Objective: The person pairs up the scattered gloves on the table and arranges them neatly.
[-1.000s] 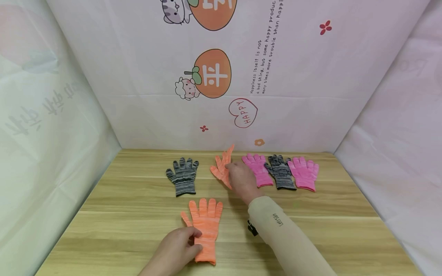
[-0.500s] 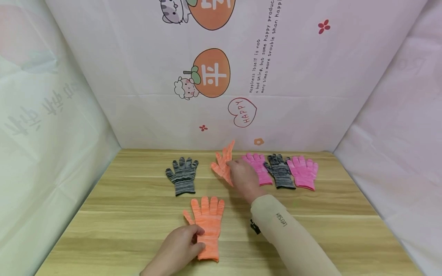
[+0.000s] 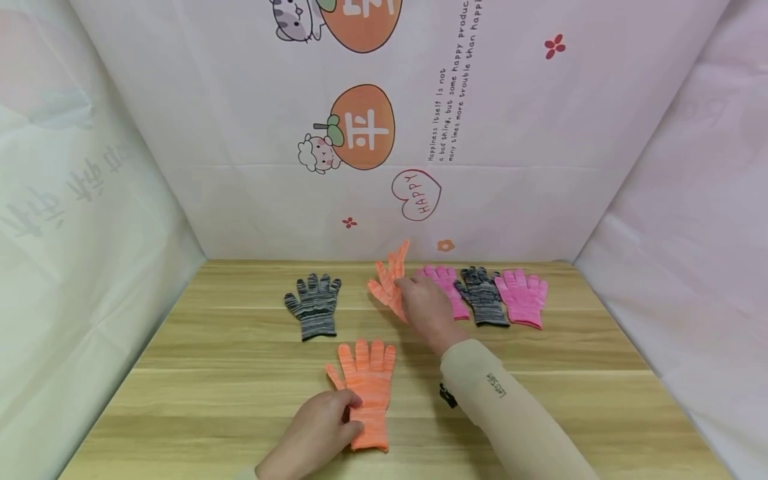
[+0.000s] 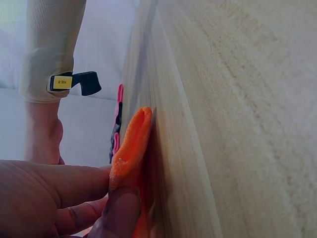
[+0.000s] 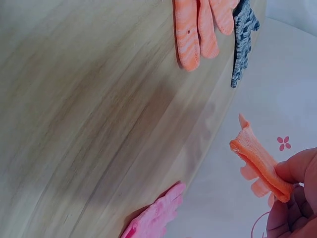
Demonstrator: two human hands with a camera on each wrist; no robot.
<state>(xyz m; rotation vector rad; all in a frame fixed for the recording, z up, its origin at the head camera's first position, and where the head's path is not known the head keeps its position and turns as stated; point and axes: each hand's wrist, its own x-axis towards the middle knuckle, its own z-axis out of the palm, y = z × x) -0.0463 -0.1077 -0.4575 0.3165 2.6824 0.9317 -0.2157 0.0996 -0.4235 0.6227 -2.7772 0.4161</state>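
In the head view my left hand (image 3: 321,423) pinches the left side of an orange knit glove (image 3: 369,393) near its cuff, between thumb and fingers. This glove's fingers point away from me. The left wrist view shows its cuff opening (image 4: 131,148) close over the wood. My right hand (image 3: 429,307) grips a second orange glove (image 3: 389,283) farther back. Seen from the right wrist, the thumb and fingers pinch that glove's cuff (image 5: 262,171), and the glove hangs clear above the table. Part of a pink glove (image 3: 444,280) is hidden behind the right hand.
A grey-black striped glove (image 3: 315,307) lies left of the raised glove on the wooden table (image 3: 198,387). At the right rear lie another grey-black glove (image 3: 485,300) and a pink glove (image 3: 522,297), side by side. A printed white sheet (image 3: 510,200) stands behind the table.
The near orange glove has shifted a little right and away from me with my left hand. My right hand has moved its glove slightly farther back and up. The head view has turned slightly.
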